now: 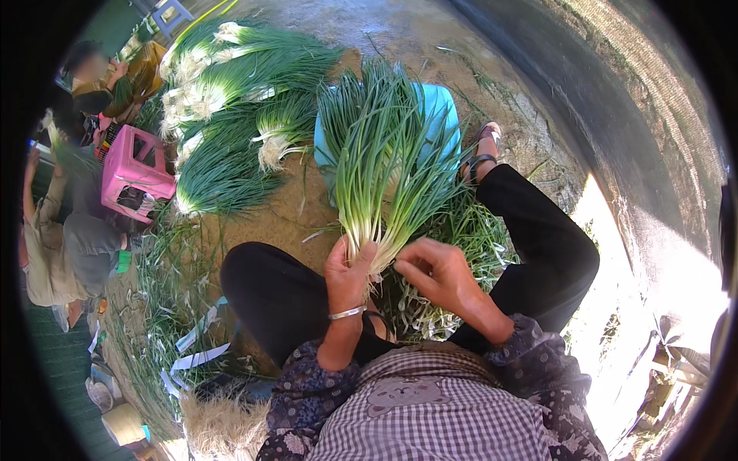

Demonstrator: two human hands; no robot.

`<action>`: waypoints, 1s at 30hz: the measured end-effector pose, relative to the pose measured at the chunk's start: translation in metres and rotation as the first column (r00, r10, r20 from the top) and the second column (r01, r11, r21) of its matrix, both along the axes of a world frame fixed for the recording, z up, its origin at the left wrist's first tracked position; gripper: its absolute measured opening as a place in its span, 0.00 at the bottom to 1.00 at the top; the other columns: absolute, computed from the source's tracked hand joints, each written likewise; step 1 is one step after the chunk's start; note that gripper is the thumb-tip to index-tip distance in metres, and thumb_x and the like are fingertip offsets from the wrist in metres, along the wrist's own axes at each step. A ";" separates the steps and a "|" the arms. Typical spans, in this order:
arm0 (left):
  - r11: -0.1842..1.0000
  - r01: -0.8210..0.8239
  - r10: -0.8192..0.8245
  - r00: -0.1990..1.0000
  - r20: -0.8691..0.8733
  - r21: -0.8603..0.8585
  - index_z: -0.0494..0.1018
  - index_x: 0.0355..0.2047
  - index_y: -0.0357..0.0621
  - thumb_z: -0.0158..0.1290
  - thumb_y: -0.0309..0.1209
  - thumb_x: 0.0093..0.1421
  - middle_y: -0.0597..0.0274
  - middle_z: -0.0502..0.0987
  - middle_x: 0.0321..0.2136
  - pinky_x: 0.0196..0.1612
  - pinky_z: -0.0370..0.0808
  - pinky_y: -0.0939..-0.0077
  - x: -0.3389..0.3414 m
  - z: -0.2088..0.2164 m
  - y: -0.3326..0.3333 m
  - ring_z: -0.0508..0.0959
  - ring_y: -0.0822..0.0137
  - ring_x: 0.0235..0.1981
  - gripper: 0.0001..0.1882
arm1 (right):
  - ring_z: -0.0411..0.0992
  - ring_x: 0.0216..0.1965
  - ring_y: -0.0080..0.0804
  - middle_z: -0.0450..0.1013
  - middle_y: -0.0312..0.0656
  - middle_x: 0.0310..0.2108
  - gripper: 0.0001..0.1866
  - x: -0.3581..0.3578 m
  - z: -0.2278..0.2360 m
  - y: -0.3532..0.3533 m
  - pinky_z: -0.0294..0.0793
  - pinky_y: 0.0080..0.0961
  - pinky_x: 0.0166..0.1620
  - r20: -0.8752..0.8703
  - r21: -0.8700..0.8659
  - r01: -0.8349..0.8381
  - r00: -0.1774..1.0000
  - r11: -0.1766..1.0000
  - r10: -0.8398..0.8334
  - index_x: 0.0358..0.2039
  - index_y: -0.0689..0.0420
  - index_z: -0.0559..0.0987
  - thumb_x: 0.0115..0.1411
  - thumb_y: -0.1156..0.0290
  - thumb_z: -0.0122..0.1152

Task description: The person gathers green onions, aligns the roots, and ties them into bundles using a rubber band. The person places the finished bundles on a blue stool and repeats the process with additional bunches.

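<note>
My left hand (350, 269) is wrapped round the white root end of a bunch of green onions (377, 180). The long leaves fan away from me over a light-blue, stool-like support (440, 107). Close against the right side of the stems is my right hand (442, 273), its thumb and fingers pinched together. What sits between those fingertips, if anything, is too small to make out. Thin roots hang below my left fingers.
Piles of green onions (231, 100) lie at the far left, beside a pink stool (138, 173). Loose leaves and trimmings (177, 284) litter the ground left of my legs. Two people (58, 238) sit along the left edge. A dark sheet wall (615, 115) curves along the right.
</note>
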State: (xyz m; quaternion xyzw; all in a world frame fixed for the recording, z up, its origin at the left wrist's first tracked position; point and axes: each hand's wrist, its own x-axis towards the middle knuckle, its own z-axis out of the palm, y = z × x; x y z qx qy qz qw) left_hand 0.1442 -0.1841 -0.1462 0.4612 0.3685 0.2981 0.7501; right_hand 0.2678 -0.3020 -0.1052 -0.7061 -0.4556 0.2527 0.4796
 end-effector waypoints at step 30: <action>0.997 -0.067 0.069 0.994 0.085 -0.025 0.73 0.48 0.38 0.56 0.25 0.60 0.67 0.78 0.34 0.27 0.71 0.87 -0.002 -0.013 0.000 0.76 0.80 0.27 0.14 | 0.70 0.18 0.21 0.73 0.39 0.15 0.11 0.026 -0.023 0.091 0.69 0.23 0.23 -0.060 -0.011 0.231 0.971 0.973 -0.231 0.23 0.63 0.79 0.52 0.67 0.68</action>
